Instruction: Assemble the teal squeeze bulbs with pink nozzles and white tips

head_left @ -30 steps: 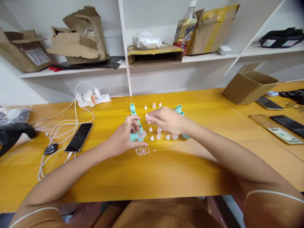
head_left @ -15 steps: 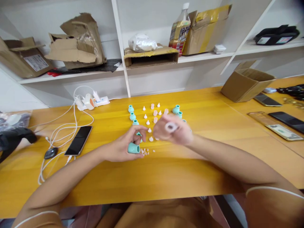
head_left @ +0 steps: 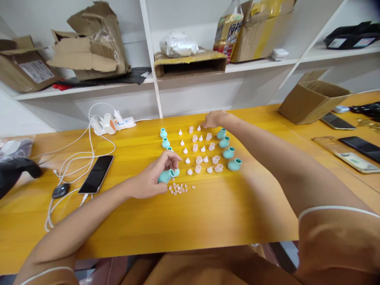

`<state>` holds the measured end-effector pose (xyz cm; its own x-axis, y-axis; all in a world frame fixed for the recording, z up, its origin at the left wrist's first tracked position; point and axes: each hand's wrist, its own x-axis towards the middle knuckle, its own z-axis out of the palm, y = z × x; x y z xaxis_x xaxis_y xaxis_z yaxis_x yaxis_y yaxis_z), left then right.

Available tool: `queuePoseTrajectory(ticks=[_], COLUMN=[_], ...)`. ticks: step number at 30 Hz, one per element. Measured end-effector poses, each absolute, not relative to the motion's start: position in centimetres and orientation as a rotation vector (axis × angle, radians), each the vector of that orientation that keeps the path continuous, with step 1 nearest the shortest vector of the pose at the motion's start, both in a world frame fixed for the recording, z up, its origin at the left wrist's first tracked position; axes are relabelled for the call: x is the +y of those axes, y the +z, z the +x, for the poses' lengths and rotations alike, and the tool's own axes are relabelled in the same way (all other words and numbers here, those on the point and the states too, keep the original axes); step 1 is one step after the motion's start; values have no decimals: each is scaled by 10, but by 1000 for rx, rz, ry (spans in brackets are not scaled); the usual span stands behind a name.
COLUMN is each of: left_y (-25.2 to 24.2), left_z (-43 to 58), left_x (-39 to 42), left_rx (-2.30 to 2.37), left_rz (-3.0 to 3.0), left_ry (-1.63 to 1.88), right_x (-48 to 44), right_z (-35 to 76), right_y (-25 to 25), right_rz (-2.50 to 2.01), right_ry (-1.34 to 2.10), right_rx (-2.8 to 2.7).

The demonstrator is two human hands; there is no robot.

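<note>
The right hand (head_left: 214,118) has swung to the far white tips (head_left: 199,138) (fingers' hold unclear), seemingly placing one, while the left hand (head_left: 148,180) fingers clamp a teal bulb (head_left: 165,175).

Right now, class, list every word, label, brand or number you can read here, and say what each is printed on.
Nothing can be read with certainty.
Bottle label: large characters, too blurred to read.
Sticker on the cardboard box: lines too small.
Labels on the black case: unreadable.
Banknote: print too small.
Teal bulb in the left hand: no text.
</note>
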<state>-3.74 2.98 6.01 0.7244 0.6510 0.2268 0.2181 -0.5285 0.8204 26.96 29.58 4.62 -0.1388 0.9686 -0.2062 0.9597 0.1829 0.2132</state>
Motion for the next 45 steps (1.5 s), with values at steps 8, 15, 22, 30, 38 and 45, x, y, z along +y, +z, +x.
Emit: queuePoseTrajectory(ticks=[8,15,22,30,38,45], left_y=[43,33,24,34,-2,-45], left_z=[-37,-34,-27,-39,-98,-111], left_x=[42,42,30,49,136,151], left_rx=[859,990,758,613,1318,1514], left_rz=[2056,2189,2319,2366,1733,1700], left_ry=[844,985,1084,1056,1420,1344], right_x=[287,137,43,82,198,259], right_z=[276,229,182,228,321,346], right_y=[64,96,72,94,109,41], right_rz=[1890,1437,975,612,2193,2516], right_ry=[153,-129,-21,-351,228,138], right_rx=[2135,2930,3202,3419,3187,2412])
